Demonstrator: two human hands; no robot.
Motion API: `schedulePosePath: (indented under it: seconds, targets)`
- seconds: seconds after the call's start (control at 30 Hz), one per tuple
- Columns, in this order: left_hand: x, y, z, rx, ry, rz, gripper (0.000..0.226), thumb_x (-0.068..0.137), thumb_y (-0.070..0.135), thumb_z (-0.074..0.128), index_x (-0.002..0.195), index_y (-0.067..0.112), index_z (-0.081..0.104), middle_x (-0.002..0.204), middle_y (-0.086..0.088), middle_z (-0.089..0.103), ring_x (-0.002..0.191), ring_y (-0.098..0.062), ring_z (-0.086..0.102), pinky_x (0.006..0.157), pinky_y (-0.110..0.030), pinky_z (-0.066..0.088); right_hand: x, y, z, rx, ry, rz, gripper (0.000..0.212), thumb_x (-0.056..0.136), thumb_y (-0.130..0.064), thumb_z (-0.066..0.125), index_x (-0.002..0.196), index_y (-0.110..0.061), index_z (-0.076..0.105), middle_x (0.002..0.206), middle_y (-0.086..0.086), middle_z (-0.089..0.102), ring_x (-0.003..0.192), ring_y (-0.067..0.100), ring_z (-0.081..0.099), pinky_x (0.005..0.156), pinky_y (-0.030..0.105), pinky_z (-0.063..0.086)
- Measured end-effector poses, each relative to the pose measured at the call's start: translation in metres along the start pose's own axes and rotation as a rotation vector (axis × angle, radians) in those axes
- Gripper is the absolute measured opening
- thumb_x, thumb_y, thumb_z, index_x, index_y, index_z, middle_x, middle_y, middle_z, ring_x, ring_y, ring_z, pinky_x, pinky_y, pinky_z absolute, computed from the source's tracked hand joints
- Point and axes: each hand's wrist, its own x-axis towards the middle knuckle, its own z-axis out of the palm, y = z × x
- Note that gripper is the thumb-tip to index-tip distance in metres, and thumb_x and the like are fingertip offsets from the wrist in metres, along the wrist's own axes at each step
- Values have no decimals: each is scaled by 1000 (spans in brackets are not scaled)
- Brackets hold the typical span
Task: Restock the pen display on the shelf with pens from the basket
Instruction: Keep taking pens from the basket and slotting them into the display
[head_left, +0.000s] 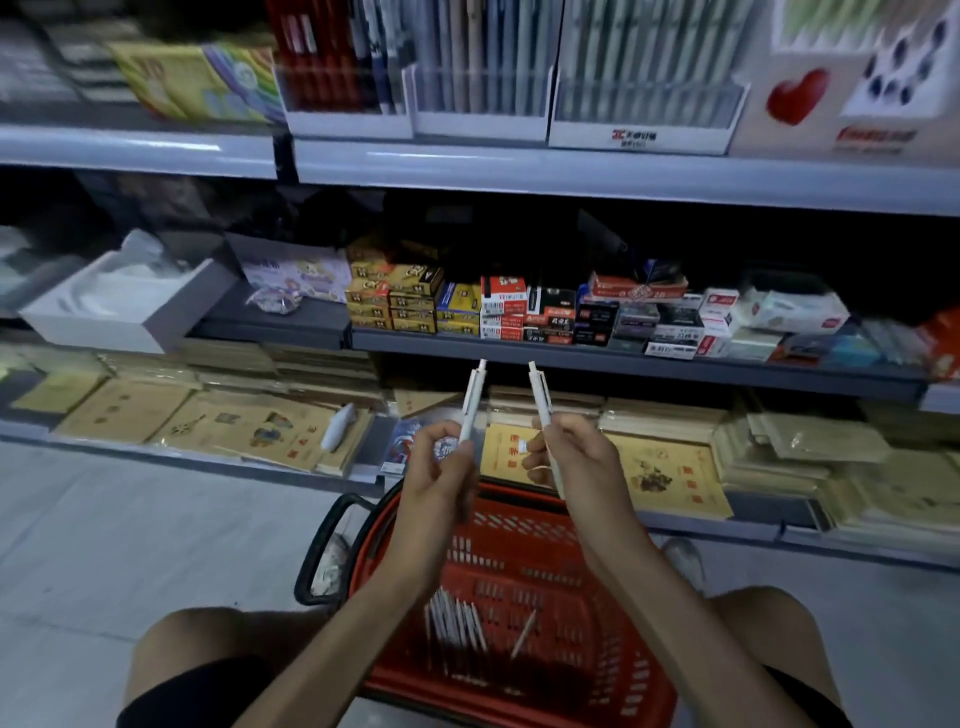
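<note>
Risk 1, judged: the white compartmented pen display (480, 98) stands on the top grey metal shelf (571, 174), well above both hands, with a lower shelf of small stationery boxes (501, 309) jutting out between. A pen lifted at a tilt could clip a shelf edge and be knocked loose. Risk 2: each pen is held low on its barrel with most of its length free above the grip, so the top can swing and miss a narrow slot. Risk 3: the display's compartments look closely packed with upright pens, though blur hides the gaps. Forcing one in could jam it or put it among the wrong sort. Risk 4: a dropped pen may land on the pale floor (156, 519) instead of in the basket. State now: the left hand (441, 467) has its fingers curled round one slim white plastic click pen (472, 400), and the right hand (576, 462) grips a second matching white pen (540, 400). Both pens point up with their tops leaning slightly toward each other, not touching, and sit above the red plastic mesh basket (613, 639) on the floor between the person's knees. Inside it lie a bundle of white pens (457, 623) and one loose pen (522, 634) just beside. The pens look smooth, light and rigid.
</note>
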Motion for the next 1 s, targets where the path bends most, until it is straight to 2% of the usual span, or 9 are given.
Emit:
schedulePosePath:
  seconds: [0.1, 0.23, 0.3, 0.43, 0.57, 0.67, 0.77, 0.9, 1.0]
  targets:
    - [9, 27, 11, -113, -32, 23, 10, 111, 19, 45, 105, 16, 52, 66, 0, 35, 53, -13, 24, 47, -22, 27, 0, -32, 3, 51, -15, -9, 29, 111, -18, 42, 108, -5, 68, 88, 9, 64, 79, 21, 64, 72, 30, 55]
    - [17, 60, 23, -83, -12, 104, 22, 112, 20, 38, 112, 5, 55, 66, 1, 45, 51, -13, 29, 49, -26, 25, 2, -67, 4, 157, -56, -30, 30, 111, -15, 40, 108, -4, 68, 82, 8, 64, 77, 22, 63, 73, 32, 57]
    - [20, 76, 30, -89, -10, 127, 28, 113, 20, 34, 112, 4, 57, 66, 1, 46, 51, -13, 29, 51, -30, 23, 2, -84, 4, 204, -94, -71, 25, 110, -15, 44, 109, -6, 68, 84, 7, 66, 78, 22, 65, 77, 34, 59]
    - [30, 102, 46, -151, -30, 161, 31, 113, 20, 33, 111, 3, 58, 70, -3, 49, 51, -13, 33, 50, -28, 28, 2, -117, 2, 233, -96, -153, 9, 104, -13, 57, 112, -11, 59, 101, 14, 69, 84, 22, 73, 75, 32, 62]
    - [39, 129, 63, -157, -54, 234, 24, 112, 18, 41, 100, 7, 59, 73, -5, 56, 59, -18, 47, 58, -34, 36, 7, -152, -5, 154, -50, -222, 15, 100, -2, 60, 113, -2, 51, 105, 26, 63, 79, 25, 73, 74, 35, 63]
    - [44, 155, 75, -200, -60, 266, 15, 108, 10, 48, 109, 3, 61, 82, -9, 69, 69, -19, 66, 64, -29, 55, 15, -177, -16, 48, 2, -268, 15, 96, 6, 53, 102, -8, 52, 90, 19, 59, 68, 21, 61, 65, 31, 52]
    - [50, 175, 87, -215, -73, 280, 14, 103, 8, 60, 113, -1, 64, 98, -16, 77, 91, -27, 77, 82, -36, 63, 22, -204, -29, -42, 46, -342, 17, 90, 5, 57, 93, -11, 60, 83, 11, 59, 70, 22, 51, 64, 33, 41]
    - [53, 198, 104, -200, -66, 259, 19, 96, 5, 70, 113, -3, 68, 101, -18, 79, 101, -31, 77, 94, -44, 60, 28, -243, -39, -48, 64, -410, 14, 86, -8, 77, 99, -14, 76, 77, -6, 70, 57, 5, 56, 56, 20, 44]
    - [58, 213, 116, -179, -62, 251, 21, 91, 4, 75, 111, -3, 70, 98, -18, 79, 100, -29, 77, 96, -44, 60, 35, -263, -42, -32, 114, -459, 19, 81, -18, 86, 97, -13, 78, 85, -1, 78, 68, 10, 71, 62, 21, 54]
